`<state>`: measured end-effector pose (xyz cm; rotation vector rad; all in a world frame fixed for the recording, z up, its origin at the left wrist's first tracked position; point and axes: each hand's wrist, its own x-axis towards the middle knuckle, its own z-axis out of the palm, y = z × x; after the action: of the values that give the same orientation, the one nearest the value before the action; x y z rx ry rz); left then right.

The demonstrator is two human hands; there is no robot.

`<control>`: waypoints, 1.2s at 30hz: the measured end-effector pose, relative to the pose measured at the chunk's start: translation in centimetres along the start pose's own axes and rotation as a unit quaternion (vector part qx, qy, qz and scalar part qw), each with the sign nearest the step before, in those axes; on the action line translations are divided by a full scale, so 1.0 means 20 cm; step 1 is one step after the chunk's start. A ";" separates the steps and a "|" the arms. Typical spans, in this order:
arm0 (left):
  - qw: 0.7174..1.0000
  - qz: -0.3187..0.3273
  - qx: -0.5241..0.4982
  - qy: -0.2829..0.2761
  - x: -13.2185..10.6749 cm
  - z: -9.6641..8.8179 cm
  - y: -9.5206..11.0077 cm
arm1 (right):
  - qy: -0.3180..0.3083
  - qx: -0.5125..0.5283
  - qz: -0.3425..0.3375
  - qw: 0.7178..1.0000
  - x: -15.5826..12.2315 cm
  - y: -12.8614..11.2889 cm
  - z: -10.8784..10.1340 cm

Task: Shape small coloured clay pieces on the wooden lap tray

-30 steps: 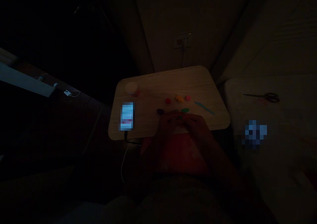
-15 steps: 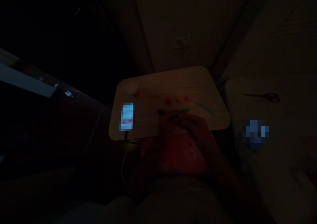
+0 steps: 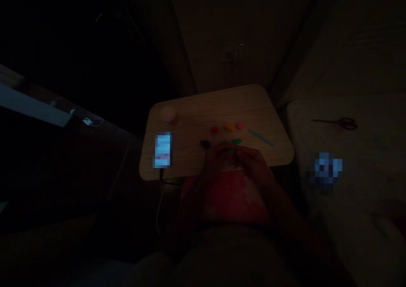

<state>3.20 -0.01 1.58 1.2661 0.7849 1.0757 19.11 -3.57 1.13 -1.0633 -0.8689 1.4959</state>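
Our left hand (image 3: 217, 162) and right hand (image 3: 253, 164) stay curled together, seemingly pinching a small green clay lump (image 3: 233, 150); just ahead of them, another green clay piece (image 3: 224, 143) now shows on the wooden table (image 3: 203, 109)

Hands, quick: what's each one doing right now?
Left hand: curled, pinching something small and green; too dark to be sure.
Right hand: closed on the same piece, it seems.

Since a moment ago, the hands (image 3: 233, 162) have drawn slightly back toward the near edge of the table (image 3: 218, 103), uncovering more of a green lump (image 3: 223, 143) just left of a second lump (image 3: 236, 141). The scene is slightly brighter.
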 end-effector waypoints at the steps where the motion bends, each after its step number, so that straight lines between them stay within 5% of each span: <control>1: 1.000 -0.004 0.002 0.000 0.00 0.00 0.00 | 0.000 -0.001 -0.001 1.000 0.00 0.00 0.00; 20: 0.997 0.075 0.004 -0.035 0.01 -0.04 -0.06 | 0.014 0.008 0.006 1.000 0.00 -0.04 0.00; 27: 0.997 0.059 -0.023 -0.053 -0.01 -0.02 -0.06 | 0.089 -0.034 -0.014 0.995 -0.01 -0.04 0.05; 31: 0.998 0.027 -0.045 -0.022 -0.03 0.05 -0.04 | 0.121 -0.106 -0.047 0.986 -0.03 0.00 0.10; 36: 0.993 0.024 -0.094 0.073 -0.05 0.12 0.02 | 0.072 -0.226 -0.166 0.957 -0.06 -0.09 0.05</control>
<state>5.00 -1.77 2.24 1.0609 0.7466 1.2612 18.77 -4.35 3.44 -1.2632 -1.2517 0.9459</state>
